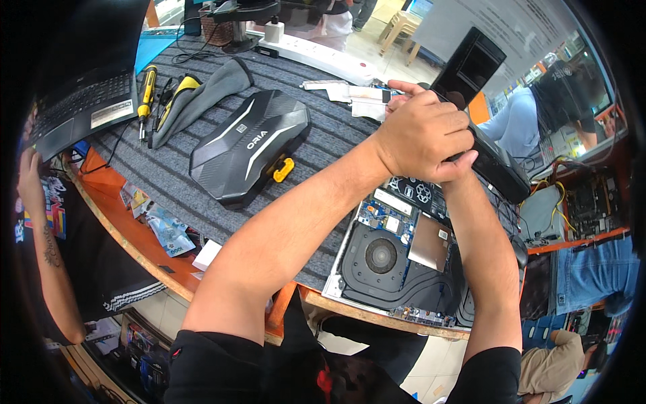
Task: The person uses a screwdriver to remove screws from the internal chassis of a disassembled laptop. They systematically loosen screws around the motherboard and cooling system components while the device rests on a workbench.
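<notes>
My left hand (427, 131) is closed over my right hand (406, 87), above the far edge of an opened laptop (363, 289). Most of the right hand is hidden under it; a few of its fingers stick out to the left, stretched. No tool shows in either hand. Below my forearms the laptop's inside lies bare: a round cooling fan (381, 256), a blue circuit board and a copper-coloured plate (431, 242). Just past my fingers are silver-white strips (367, 101). A long black object (501, 168) lies to the right of my hands, partly covered.
Left on the grey ribbed mat sit a black tool case (245, 151), a grey and yellow cloth item (208, 94) and a yellow screwdriver (147, 94). A white power strip (316, 57) runs along the back. At far left, another person's hand (29, 172) is beside a laptop (81, 108).
</notes>
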`<state>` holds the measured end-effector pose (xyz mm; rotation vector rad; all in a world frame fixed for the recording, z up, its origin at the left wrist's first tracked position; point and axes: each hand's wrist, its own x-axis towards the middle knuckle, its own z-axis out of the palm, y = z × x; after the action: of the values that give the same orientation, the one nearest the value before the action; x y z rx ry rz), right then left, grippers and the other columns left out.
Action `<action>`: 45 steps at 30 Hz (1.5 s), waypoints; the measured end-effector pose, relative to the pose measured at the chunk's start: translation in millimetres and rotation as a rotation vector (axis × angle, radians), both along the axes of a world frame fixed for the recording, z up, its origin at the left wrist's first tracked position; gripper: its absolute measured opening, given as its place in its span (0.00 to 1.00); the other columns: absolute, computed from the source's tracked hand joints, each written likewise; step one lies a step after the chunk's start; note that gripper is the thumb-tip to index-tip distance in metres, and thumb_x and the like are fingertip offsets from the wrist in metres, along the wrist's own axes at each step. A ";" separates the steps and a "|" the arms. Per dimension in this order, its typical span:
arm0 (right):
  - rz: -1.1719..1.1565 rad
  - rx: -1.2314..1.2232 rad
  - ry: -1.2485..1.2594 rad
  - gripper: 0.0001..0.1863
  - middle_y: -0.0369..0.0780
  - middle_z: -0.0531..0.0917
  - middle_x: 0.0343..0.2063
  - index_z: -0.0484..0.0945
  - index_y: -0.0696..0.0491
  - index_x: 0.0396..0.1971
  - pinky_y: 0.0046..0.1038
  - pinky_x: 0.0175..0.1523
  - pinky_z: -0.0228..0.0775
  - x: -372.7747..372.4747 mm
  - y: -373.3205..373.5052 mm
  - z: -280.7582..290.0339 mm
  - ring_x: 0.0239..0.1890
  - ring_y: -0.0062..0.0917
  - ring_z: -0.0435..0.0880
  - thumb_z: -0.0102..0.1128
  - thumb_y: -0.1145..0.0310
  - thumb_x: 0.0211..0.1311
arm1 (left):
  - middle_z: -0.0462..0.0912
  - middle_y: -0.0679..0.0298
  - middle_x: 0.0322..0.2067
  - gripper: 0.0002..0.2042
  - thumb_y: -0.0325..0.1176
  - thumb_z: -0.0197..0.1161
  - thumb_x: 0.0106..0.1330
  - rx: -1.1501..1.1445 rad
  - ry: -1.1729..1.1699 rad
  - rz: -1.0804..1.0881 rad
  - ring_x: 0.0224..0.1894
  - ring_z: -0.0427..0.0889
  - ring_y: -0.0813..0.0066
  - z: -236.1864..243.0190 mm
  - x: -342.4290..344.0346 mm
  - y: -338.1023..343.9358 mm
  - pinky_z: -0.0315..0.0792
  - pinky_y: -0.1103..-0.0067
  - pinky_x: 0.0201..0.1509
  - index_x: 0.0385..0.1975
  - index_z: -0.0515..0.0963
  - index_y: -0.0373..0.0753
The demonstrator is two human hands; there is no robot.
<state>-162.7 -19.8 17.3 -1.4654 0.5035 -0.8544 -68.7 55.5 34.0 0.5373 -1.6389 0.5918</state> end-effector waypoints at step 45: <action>-1.121 -0.658 0.556 0.12 0.31 0.80 0.30 0.84 0.60 0.44 0.16 0.27 0.51 -371.1 167.3 -20.7 0.23 0.08 0.63 0.55 0.67 0.76 | 0.84 0.63 0.29 0.12 0.40 0.65 0.67 0.881 -0.247 -0.085 0.29 0.81 0.68 -22.0 11.6 -6.1 0.74 0.76 0.34 0.33 0.85 0.37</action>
<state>-533.8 147.5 -3.4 -2.0254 1.6742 -1.5729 -57.1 49.4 12.0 1.0473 -2.1198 -0.1783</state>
